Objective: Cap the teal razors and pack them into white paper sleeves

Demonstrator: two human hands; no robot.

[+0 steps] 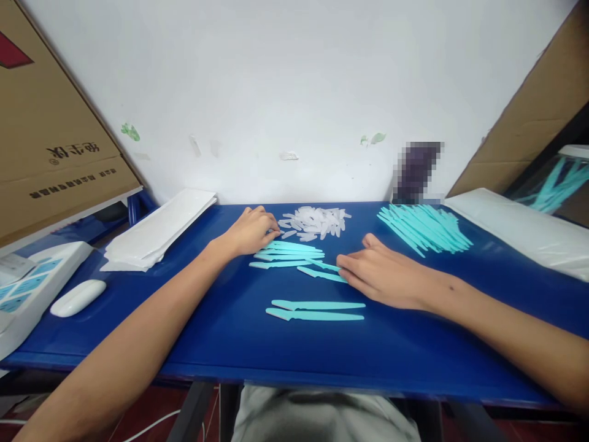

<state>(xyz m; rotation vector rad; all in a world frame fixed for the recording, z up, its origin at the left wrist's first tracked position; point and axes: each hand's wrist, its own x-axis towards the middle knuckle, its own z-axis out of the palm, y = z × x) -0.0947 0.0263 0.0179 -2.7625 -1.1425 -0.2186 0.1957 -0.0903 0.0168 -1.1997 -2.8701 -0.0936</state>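
Note:
My left hand (254,230) is at the left edge of a pile of translucent white blade caps (317,221). Its thumb and fingers are pinched together, and whatever is between them is hidden. Just below it lies a row of turquoise eyebrow razors (289,253). My right hand (373,268) has its fingers closed on the handle end of a turquoise eyebrow razor (319,274) whose head points left; another razor touches the same fingertips. Closer to me, two eyebrow razors (317,315) lie side by side on the blue table (221,331).
A heap of turquoise razors (423,227) is at the back right, beside a white plastic bag (519,230). White packets (159,227), a computer mouse (78,298) and a white device (39,288) occupy the left. Cardboard boxes (55,123) flank the wall.

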